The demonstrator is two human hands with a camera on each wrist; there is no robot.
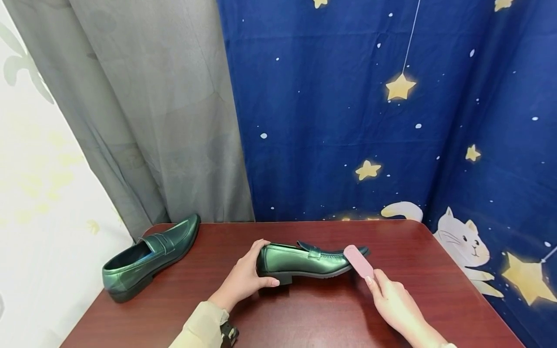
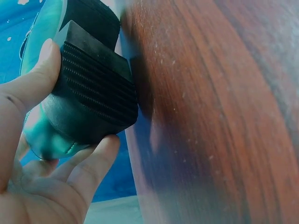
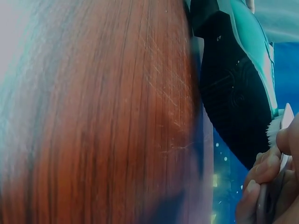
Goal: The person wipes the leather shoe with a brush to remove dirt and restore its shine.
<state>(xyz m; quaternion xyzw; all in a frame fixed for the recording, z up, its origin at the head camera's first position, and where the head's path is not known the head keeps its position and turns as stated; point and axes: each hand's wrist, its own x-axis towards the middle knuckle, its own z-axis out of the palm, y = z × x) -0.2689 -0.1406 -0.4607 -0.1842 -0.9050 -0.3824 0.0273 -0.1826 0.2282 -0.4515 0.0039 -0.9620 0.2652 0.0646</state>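
A green loafer [image 1: 291, 261] is held by its heel in my left hand [image 1: 245, 275], above the tabletop with its toe to the right. In the left wrist view the thumb and fingers wrap the black heel block [image 2: 96, 88]. My right hand [image 1: 393, 299] grips a pink brush [image 1: 359, 262] by its handle, its head over the loafer's toe. White bristles [image 3: 274, 130] face the toe in the right wrist view, right beside the upper; whether they touch cannot be told. The dark sole [image 3: 233, 84] shows there too.
A second green loafer [image 1: 152, 256] stands at the left edge of the reddish-brown table [image 1: 313, 319], toe pointing away. Behind the table hang a grey curtain [image 1: 174, 121] and a blue one with stars [image 1: 322, 121].
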